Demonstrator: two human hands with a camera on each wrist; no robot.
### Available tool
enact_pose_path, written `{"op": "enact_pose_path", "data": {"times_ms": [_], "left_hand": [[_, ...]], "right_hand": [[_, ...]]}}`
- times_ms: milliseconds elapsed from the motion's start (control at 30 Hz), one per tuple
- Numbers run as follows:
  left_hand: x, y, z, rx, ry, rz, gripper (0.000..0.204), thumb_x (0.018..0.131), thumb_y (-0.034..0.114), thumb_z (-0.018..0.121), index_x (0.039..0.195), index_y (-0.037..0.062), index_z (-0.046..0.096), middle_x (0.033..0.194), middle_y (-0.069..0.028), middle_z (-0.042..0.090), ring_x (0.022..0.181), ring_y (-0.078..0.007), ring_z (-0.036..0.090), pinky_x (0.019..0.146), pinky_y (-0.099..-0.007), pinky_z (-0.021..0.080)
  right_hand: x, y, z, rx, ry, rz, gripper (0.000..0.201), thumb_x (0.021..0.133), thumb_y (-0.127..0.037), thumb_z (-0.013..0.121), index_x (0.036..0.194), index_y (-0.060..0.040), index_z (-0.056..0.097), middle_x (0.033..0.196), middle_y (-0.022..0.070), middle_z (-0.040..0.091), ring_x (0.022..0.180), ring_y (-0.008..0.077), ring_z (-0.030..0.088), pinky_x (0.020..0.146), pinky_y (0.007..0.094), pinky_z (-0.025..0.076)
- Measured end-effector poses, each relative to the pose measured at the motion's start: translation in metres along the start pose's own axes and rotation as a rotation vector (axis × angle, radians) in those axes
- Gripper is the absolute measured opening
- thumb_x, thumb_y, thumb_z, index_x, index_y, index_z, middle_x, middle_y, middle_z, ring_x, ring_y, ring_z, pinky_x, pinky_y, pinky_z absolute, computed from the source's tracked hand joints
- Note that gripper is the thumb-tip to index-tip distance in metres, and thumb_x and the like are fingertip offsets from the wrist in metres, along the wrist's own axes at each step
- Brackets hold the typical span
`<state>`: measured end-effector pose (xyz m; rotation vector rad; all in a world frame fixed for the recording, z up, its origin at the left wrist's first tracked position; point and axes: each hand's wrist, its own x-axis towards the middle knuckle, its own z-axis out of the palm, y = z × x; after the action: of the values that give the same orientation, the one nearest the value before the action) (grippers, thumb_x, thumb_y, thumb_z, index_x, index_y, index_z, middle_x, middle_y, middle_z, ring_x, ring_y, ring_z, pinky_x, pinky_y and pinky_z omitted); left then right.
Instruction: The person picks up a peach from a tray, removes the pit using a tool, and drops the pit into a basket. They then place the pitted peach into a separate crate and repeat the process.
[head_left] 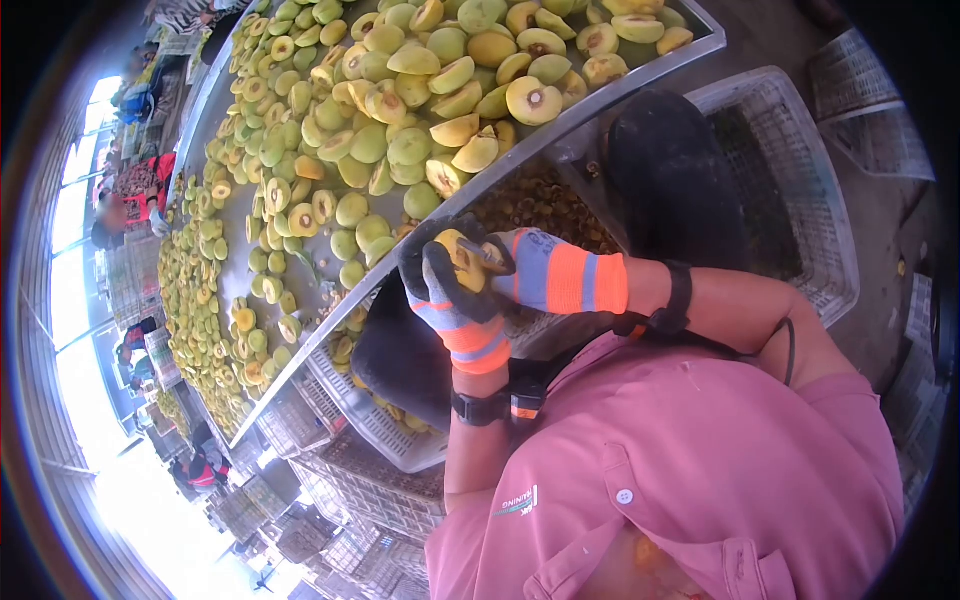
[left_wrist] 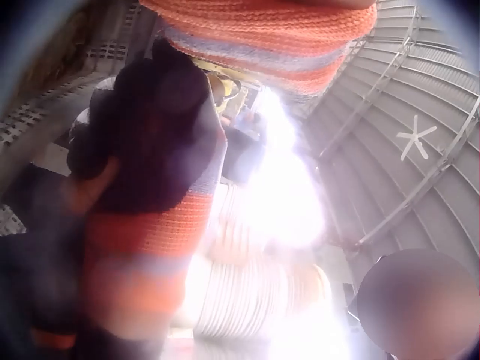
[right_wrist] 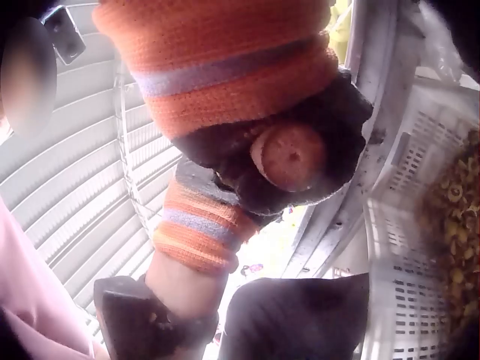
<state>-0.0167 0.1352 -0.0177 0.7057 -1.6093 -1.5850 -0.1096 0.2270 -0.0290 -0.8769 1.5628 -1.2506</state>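
Both hands wear grey gloves with orange cuffs and dark palms, and they meet over the lap beside the metal table's edge. My left hand [head_left: 455,290] grips a yellow peach-like fruit half [head_left: 462,262]. Against that fruit, my right hand [head_left: 530,268] grips a small tool with a metal part [head_left: 490,256] showing between the hands. In the right wrist view the round, brown end of the tool's handle [right_wrist: 294,156] sticks out of the fist. The tool's working end is largely hidden by fingers and fruit.
A metal-rimmed table [head_left: 590,115] carries many green-yellow fruits, mostly halved, some with brown pits. Beneath its edge lies a heap of brown pits [head_left: 540,205]. White plastic crates [head_left: 835,215] stand on both sides of the knees. Other people [head_left: 140,200] work along the table's far side.
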Motion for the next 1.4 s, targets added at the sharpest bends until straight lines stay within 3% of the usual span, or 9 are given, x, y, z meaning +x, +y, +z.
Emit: {"op": "enact_pose_path", "data": {"times_ms": [133, 333, 467, 633, 733, 833, 1033, 1133, 1400], "left_hand": [[0.001, -0.005, 0.004, -0.166, 0.031, -0.11, 0.029, 0.098, 0.024, 0.049, 0.106, -0.0025, 0.058, 0.097, -0.014, 0.066, 0.087, -0.0225, 0.064, 0.076, -0.0351, 0.053], [0.011, -0.016, -0.018, 0.048, -0.2, 0.052, 0.036, 0.096, 0.029, 0.052, 0.104, -0.0046, 0.062, 0.094, -0.0122, 0.067, 0.088, -0.0208, 0.064, 0.077, -0.0336, 0.051], [0.019, -0.015, -0.034, 0.224, -0.338, 0.19, 0.031, 0.091, 0.021, 0.058, 0.108, -0.0047, 0.061, 0.095, -0.012, 0.066, 0.087, -0.0215, 0.063, 0.079, -0.0325, 0.05], [0.011, -0.001, -0.032, 0.46, -0.261, 0.208, 0.029, 0.087, 0.008, 0.061, 0.112, -0.0051, 0.061, 0.103, -0.0129, 0.065, 0.093, -0.0212, 0.061, 0.084, -0.0325, 0.05], [0.002, -0.002, -0.032, 0.484, -0.232, 0.271, 0.029, 0.089, 0.01, 0.059, 0.113, -0.0057, 0.061, 0.102, -0.0131, 0.065, 0.092, -0.0204, 0.062, 0.084, -0.032, 0.05], [0.002, -0.01, -0.04, 0.558, -0.295, 0.366, 0.028, 0.09, 0.011, 0.057, 0.112, -0.0053, 0.062, 0.097, -0.0125, 0.066, 0.088, -0.0208, 0.063, 0.082, -0.0323, 0.051], [0.008, -0.005, -0.038, 0.491, -0.382, 0.28, 0.029, 0.078, -0.001, 0.057, 0.106, -0.0031, 0.062, 0.095, -0.0161, 0.065, 0.082, -0.0286, 0.064, 0.077, -0.0323, 0.051], [0.007, 0.001, -0.039, 0.488, -0.394, 0.325, 0.027, 0.081, -0.001, 0.057, 0.107, -0.0032, 0.062, 0.092, -0.0152, 0.064, 0.08, -0.0251, 0.063, 0.075, -0.0311, 0.05], [0.006, -0.01, -0.032, 0.407, -0.277, -0.004, 0.022, 0.09, 0.005, 0.055, 0.109, -0.0044, 0.062, 0.094, -0.0091, 0.065, 0.084, -0.0152, 0.059, 0.078, -0.029, 0.05]], "right_hand": [[0.006, 0.02, 0.011, 0.089, 0.007, -0.147, 0.026, 0.082, -0.02, 0.061, 0.1, -0.001, 0.064, 0.087, 0.021, 0.068, 0.081, 0.0366, 0.065, 0.073, 0.0408, 0.051], [0.012, 0.032, 0.006, 0.188, -0.264, 0.106, 0.025, 0.082, -0.021, 0.066, 0.091, 0.0025, 0.066, 0.068, 0.0122, 0.064, 0.06, 0.0178, 0.061, 0.055, 0.0344, 0.048], [0.009, 0.027, -0.002, 0.366, -0.3, 0.234, 0.027, 0.078, -0.021, 0.073, 0.083, 0.005, 0.065, 0.065, 0.0086, 0.062, 0.058, 0.0164, 0.059, 0.053, 0.033, 0.045], [0.009, 0.019, -0.005, 0.443, -0.357, 0.294, 0.027, 0.078, -0.022, 0.075, 0.082, 0.0033, 0.066, 0.066, 0.0083, 0.063, 0.06, 0.018, 0.06, 0.053, 0.0327, 0.045], [0.005, 0.021, 0.002, 0.461, -0.364, 0.181, 0.025, 0.079, -0.022, 0.073, 0.085, 0.0015, 0.067, 0.066, 0.0095, 0.062, 0.06, 0.0184, 0.06, 0.053, 0.0338, 0.045], [0.008, 0.033, 0.004, 0.175, -0.36, 0.045, 0.024, 0.079, -0.022, 0.07, 0.086, 0.0, 0.067, 0.065, 0.0104, 0.061, 0.059, 0.0186, 0.059, 0.054, 0.035, 0.046], [0.011, 0.047, 0.004, 0.162, -0.334, 0.001, 0.027, 0.079, -0.022, 0.067, 0.086, 0.0038, 0.064, 0.063, 0.0127, 0.06, 0.046, 0.0233, 0.055, 0.042, 0.0378, 0.043], [0.01, 0.044, 0.0, 0.132, -0.419, 0.064, 0.028, 0.079, -0.022, 0.067, 0.089, 0.0044, 0.064, 0.064, 0.0135, 0.061, 0.048, 0.024, 0.056, 0.041, 0.0384, 0.044], [0.012, 0.042, 0.002, 0.193, -0.352, 0.12, 0.028, 0.078, -0.021, 0.069, 0.09, 0.0042, 0.065, 0.068, 0.0139, 0.064, 0.06, 0.0185, 0.061, 0.051, 0.0365, 0.048]]}}
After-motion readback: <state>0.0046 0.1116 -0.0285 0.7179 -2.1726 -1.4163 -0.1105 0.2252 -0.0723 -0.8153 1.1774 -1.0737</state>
